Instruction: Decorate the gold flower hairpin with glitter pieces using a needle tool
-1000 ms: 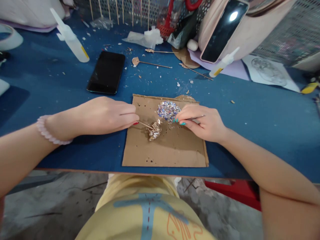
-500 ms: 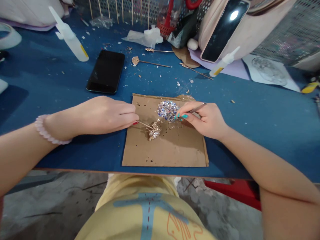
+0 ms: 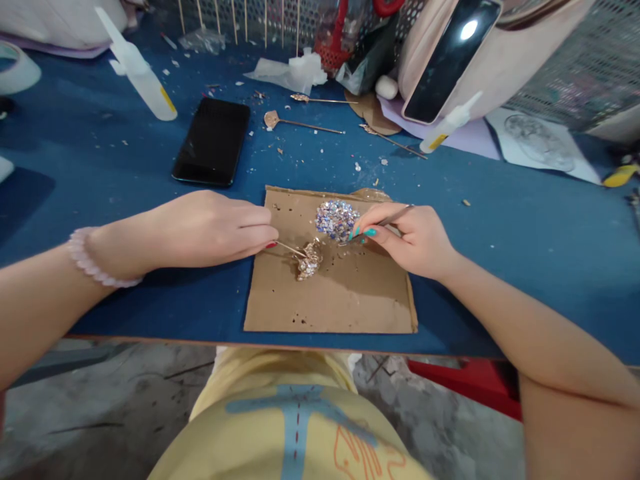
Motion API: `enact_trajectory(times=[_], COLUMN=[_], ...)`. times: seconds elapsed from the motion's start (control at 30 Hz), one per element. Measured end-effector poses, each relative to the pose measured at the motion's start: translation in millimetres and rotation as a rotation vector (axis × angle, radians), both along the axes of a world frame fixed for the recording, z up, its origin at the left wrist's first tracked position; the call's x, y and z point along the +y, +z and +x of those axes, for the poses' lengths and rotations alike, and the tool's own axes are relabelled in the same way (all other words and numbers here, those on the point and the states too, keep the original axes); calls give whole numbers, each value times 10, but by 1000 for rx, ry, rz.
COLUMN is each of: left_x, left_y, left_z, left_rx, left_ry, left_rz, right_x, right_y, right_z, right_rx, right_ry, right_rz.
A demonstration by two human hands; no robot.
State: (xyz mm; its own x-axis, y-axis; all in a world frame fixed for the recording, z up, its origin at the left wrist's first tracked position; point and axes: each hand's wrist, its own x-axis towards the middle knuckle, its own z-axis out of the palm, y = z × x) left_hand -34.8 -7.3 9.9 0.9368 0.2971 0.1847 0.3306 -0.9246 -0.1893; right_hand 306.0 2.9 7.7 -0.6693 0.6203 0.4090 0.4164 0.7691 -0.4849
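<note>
My left hand (image 3: 225, 229) pinches the thin metal stem of a gold hairpin ornament (image 3: 309, 259) set with shiny stones, held over a cardboard sheet (image 3: 280, 307). In my right hand (image 3: 407, 240) is a pair of metal tweezers (image 3: 397, 215), gripped between thumb and fingers. The tweezers' tip points down near the lower right edge of a pile of small sparkling rhinestones (image 3: 335, 220) on the cardboard. Whether the tip holds a stone is too small to tell.
Behind the cardboard lie a black phone (image 3: 213, 142), a glue bottle (image 3: 143, 79) and metal hairpins (image 3: 310, 126). Farther right, a second glue bottle (image 3: 450, 125) lies by an upright phone (image 3: 450, 60). The table's front edge (image 3: 200, 343) runs below the cardboard.
The tweezers' tip has shifted slightly down and left beside the rhinestone pile. My left hand and the ornament look nearly unchanged.
</note>
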Motion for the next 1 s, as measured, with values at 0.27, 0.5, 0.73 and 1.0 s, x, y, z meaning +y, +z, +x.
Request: enact_trajectory(times=[0.27, 0.5, 0.73, 1.0], left_x=[-14, -20, -19, -4], left_y=[18, 25, 21, 8], left_z=[4, -7, -2, -13], left_rx=[38, 75, 65, 38], left_ry=[31, 52, 51, 29], left_rz=[-28, -50, -37, -15], right_x=[5, 1, -14, -10], right_y=[12, -37, -50, -75], right_z=[-9, -7, -16, 3], right_rx=[18, 51, 19, 23], right_ry=[-32, 4, 23, 55], right_rz=[-80, 6, 46, 61])
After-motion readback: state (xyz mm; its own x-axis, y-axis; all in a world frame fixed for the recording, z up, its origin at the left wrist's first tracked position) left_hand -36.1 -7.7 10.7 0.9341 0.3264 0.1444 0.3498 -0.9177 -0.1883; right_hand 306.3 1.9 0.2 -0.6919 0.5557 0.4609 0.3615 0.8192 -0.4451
